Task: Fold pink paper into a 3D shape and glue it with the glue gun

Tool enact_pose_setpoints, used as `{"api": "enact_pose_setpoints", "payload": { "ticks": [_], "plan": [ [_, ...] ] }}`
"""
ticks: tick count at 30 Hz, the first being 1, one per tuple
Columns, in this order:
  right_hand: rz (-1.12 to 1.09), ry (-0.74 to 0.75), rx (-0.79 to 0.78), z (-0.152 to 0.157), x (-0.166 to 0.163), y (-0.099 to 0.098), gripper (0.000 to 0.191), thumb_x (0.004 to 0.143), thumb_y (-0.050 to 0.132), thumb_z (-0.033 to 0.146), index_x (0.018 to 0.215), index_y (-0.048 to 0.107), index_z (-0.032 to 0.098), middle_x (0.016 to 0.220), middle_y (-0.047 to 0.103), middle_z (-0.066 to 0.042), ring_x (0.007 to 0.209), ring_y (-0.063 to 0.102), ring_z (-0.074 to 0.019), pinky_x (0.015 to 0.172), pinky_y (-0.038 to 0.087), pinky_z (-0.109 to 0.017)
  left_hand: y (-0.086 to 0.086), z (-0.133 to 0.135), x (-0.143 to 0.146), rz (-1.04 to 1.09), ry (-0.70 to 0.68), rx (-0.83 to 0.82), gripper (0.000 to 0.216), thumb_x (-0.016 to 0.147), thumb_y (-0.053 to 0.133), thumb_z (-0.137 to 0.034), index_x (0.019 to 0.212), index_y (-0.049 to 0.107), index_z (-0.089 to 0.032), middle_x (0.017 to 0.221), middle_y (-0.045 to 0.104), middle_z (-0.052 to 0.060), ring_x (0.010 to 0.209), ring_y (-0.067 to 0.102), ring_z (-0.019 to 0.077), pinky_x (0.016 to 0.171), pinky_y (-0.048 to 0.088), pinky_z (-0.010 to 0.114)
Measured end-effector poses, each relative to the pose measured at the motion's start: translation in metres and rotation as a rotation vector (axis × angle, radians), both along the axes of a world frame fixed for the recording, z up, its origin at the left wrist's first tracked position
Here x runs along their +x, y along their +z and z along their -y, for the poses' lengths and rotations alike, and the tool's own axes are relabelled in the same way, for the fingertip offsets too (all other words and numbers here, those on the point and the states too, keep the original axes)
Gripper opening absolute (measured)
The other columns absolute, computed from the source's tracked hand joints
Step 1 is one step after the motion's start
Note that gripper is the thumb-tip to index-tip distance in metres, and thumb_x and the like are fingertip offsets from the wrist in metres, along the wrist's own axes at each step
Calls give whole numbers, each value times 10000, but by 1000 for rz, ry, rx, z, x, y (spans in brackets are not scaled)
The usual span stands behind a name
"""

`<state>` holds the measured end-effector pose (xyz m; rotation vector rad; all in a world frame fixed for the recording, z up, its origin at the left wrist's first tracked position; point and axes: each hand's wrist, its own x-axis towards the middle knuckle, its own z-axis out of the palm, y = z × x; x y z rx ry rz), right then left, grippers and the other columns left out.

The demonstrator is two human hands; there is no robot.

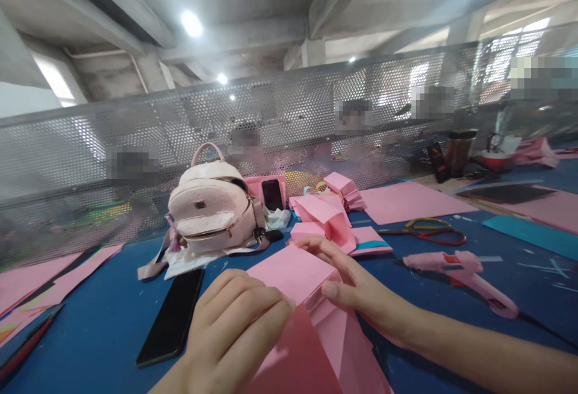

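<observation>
A folded pink paper piece [293,270], shaped like a box with a flat top and layered folds along its right side, is between my hands near the table's front edge. My left hand [241,315] is closed, its curled fingers pressed together at the piece's left side; the fingertips are partly hidden. My right hand [350,276] holds the far right corner, thumb on the near face and fingers over the back edge. Just beyond it lie more folded pink paper pieces [325,216].
A black phone [171,318] lies left, below a white backpack [210,201]. To the right are a pink glue gun [465,267], scissors [433,231] and a pink sheet [415,201]. A perforated metal screen [289,117] stands behind the blue table [108,315], with people beyond.
</observation>
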<state>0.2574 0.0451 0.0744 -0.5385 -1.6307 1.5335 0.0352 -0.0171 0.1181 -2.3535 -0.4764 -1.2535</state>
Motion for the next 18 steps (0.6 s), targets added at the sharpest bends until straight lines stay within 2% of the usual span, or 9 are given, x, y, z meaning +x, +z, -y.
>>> {"api": "enact_pose_setpoints", "payload": {
  "ticks": [18],
  "plan": [
    [52, -56, 32, 0, -1, 1, 733, 732, 754, 682, 1296, 516, 279, 1445, 449, -98, 1433, 326, -317, 1182, 242, -487, 6, 1, 2, -29, 14, 15, 93, 878, 637, 22, 900, 699, -43, 801, 696, 82, 742, 573, 151, 663, 449, 303]
  ]
}}
